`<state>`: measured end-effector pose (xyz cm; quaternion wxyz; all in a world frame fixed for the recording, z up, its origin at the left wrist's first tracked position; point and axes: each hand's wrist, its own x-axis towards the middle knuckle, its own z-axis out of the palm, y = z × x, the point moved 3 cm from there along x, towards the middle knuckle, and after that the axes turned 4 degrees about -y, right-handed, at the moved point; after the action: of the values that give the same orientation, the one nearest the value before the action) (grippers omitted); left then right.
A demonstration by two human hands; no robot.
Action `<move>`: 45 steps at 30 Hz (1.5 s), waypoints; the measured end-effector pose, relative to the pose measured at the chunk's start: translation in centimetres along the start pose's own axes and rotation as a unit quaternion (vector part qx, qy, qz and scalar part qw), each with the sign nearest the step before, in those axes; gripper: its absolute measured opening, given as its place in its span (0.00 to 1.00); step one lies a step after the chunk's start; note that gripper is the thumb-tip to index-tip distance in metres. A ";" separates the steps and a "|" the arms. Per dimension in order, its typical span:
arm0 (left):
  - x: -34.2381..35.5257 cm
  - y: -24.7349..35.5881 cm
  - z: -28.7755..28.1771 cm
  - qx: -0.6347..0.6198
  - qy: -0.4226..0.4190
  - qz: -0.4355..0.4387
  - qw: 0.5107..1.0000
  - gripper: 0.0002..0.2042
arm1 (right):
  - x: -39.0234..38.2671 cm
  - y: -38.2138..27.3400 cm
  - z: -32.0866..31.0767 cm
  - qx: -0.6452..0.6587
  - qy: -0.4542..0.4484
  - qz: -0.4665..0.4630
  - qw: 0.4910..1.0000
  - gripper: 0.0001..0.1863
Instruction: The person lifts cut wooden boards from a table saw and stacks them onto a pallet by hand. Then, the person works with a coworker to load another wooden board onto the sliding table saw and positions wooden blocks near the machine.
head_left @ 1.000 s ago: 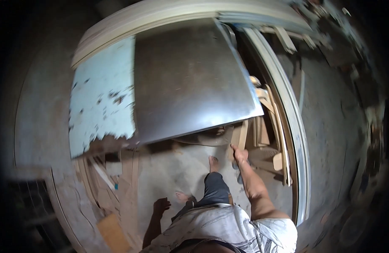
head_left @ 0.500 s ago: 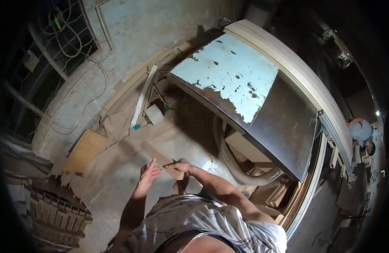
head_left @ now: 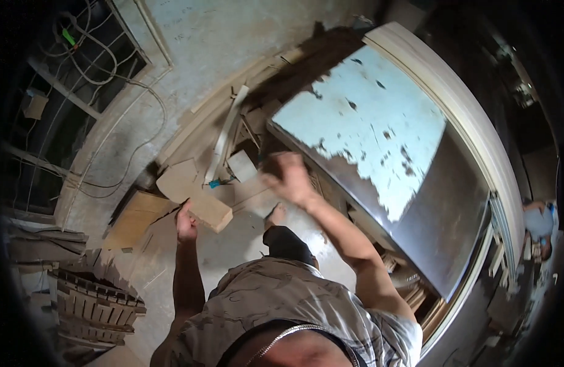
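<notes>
My left hand (head_left: 185, 224) grips a light-brown wooden board (head_left: 211, 211) at its near left side, with the thumb along the edge. The board is held above the floor, and its pale cut end faces right. My right hand (head_left: 289, 181) is off the board, raised near the front edge of the metal-topped table (head_left: 429, 214). Its fingers look spread and hold nothing, though motion blurs them. Behind the board, a piece of brown sheet (head_left: 179, 178) leans among scraps by the wall.
Peeling pale-blue sheet (head_left: 374, 122) covers part of the tabletop. A long pale rail (head_left: 441, 82) runs along its far side. Offcuts, a white block (head_left: 241, 166) and a yellowish panel (head_left: 138, 220) lie by the wall. A slatted crate (head_left: 98, 306) stands left; another person (head_left: 539, 223) is far right.
The board has gone from my right hand to my left and moved left. My right hand has let go and swung forward and right toward the table. My view has shifted a little.
</notes>
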<state>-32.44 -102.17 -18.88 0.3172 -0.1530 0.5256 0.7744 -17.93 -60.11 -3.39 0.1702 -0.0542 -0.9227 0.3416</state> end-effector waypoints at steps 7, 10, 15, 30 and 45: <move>6.5 10.1 -7.2 0.137 0.261 0.155 0.943 0.19 | 5.2 19.1 -13.9 0.058 0.134 0.250 0.957 0.20; 11.0 14.6 -3.4 0.134 0.288 0.081 0.945 0.20 | 5.5 22.0 -14.8 -0.087 0.133 0.282 0.946 0.22; 19.7 16.2 8.0 0.105 0.215 0.169 0.956 0.23 | 7.0 24.0 -14.3 -0.206 0.218 0.264 0.917 0.19; 53.9 23.5 55.6 0.133 -0.171 0.002 0.976 0.29 | 27.6 34.5 -17.2 -0.263 0.157 0.280 0.910 0.26; 82.1 18.9 98.1 0.283 -0.253 0.180 0.907 0.43 | 31.0 42.6 -17.3 -0.236 0.121 0.391 0.882 0.26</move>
<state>-97.03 9.76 -12.91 0.3252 0.2415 0.6430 0.6499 -41.55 -10.42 -10.24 0.1153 -0.4898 -0.8521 0.1438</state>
